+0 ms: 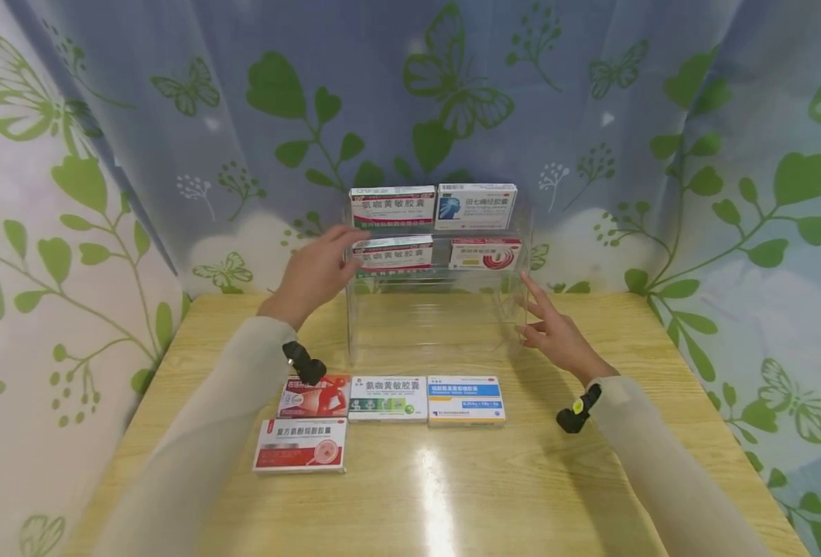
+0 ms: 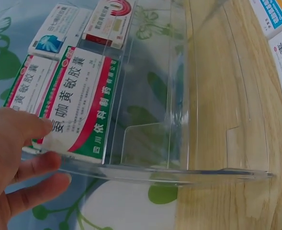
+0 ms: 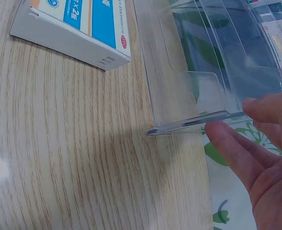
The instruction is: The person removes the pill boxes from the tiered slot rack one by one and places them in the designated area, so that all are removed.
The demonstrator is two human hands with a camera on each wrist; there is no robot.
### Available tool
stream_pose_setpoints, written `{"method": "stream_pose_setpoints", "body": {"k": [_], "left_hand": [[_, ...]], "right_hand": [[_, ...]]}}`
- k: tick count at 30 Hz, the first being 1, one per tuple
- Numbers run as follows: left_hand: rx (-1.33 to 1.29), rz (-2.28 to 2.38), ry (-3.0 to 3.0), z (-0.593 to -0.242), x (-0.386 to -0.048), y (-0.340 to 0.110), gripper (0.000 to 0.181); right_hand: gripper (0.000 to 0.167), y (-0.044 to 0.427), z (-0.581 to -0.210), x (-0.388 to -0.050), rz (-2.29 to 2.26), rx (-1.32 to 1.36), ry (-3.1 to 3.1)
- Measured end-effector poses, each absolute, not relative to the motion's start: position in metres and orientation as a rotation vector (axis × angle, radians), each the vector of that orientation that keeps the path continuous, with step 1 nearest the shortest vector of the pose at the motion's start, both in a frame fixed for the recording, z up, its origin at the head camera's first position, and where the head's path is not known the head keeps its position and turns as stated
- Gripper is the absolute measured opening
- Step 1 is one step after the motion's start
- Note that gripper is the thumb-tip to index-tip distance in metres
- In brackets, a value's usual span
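A clear acrylic stepped rack [image 1: 438,317] stands on the table. On its upper tier are a red, white and green medicine box [image 1: 392,207] and a white medicine box with a blue picture [image 1: 476,206]. The tier below carries a matching red, white and green box [image 2: 78,100] at the left and a red-and-white box [image 1: 485,254] at the right. My left hand [image 1: 319,267] is at the rack's left side, a fingertip touching the lower left box; other fingers extend outside the panel. My right hand [image 1: 559,336] rests loosely extended fingers against the right side panel.
In front of the rack lie a red box [image 1: 316,396], a white-and-green box [image 1: 388,399] and a blue-and-white box [image 1: 466,401]. Nearer stands another red-and-white box [image 1: 300,446] lying flat. The wooden table [image 1: 507,487] meets a leaf-patterned curtain [image 1: 382,93] behind.
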State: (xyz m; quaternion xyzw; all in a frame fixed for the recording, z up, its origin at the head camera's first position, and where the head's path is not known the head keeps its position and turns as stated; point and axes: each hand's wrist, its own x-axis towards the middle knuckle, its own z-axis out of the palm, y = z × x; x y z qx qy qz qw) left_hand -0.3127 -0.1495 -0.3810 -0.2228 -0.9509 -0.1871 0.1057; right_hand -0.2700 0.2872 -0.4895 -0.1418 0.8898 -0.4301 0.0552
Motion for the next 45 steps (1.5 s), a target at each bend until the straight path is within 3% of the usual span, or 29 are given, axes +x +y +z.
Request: {"method": "stream_pose_setpoints", "body": {"k": [6,15,23,33,45], "left_hand": [[-0.620,-0.453,-2.783,-0.383,-0.312,-0.143,0.040],[-0.586,-0.721,-2.689,-0.386,-0.315,-0.146,0.035],[-0.704,-0.917,-2.440,-0.374,-0.310,-0.148,0.030],[-0.733,-1.150,-2.399,-0.356,-0.280,-0.155,0.030],[-0.664,-1.254,-2.661,-0.382,-0.239,-0.175,0.029]], "right_hand": [[0.106,0.284,-0.490,-0.269,-1.313,-0.427,2.705],[0.105,0.281,-0.488,-0.269,-1.309,-0.419,2.704],[0.104,0.281,-0.488,-0.269,-1.311,-0.424,2.710],[0.104,0.283,-0.488,-0.268,-1.314,-0.438,2.720],[0.106,0.283,-0.487,-0.267,-1.297,-0.429,2.709]]}}
